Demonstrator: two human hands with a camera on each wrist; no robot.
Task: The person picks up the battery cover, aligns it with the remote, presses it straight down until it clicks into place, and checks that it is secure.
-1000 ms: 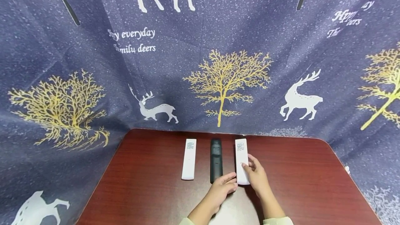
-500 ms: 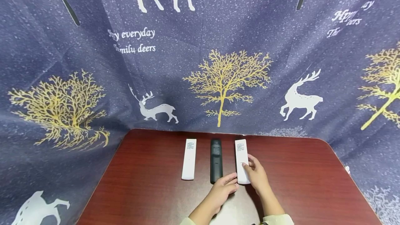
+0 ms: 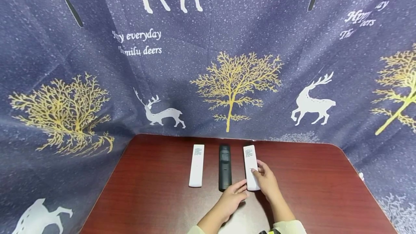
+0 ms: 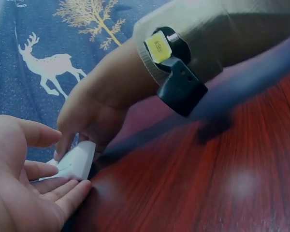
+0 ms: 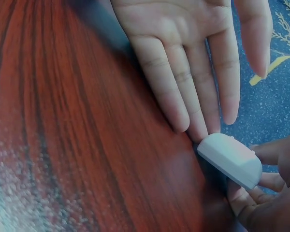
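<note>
Three remote controls lie in a row, long sides running away from me, on the reddish-brown table. My right hand (image 3: 267, 181) holds the rightmost white remote control (image 3: 250, 165), thumb on its upper face and fingers along its right side. Close to its near left corner, my left hand (image 3: 229, 198) has its fingers stretched out, fingertips at the edge. The right wrist view shows the blunt near end of this remote (image 5: 230, 159) between the left fingertips and the right hand (image 5: 275, 193). A black remote control (image 3: 225, 169) lies just left of it, and another white remote control (image 3: 196, 165) farther left.
A dark blue cloth (image 3: 208, 28) printed with deer and golden trees hangs behind and beside the table (image 3: 156, 190). In the left wrist view, a black strap with a yellow-labelled device (image 4: 159, 47) sits on the right wrist.
The held white remote control has turned slightly, its far end shifting a little left and its near end a little away from me. The other two remotes have not moved.
</note>
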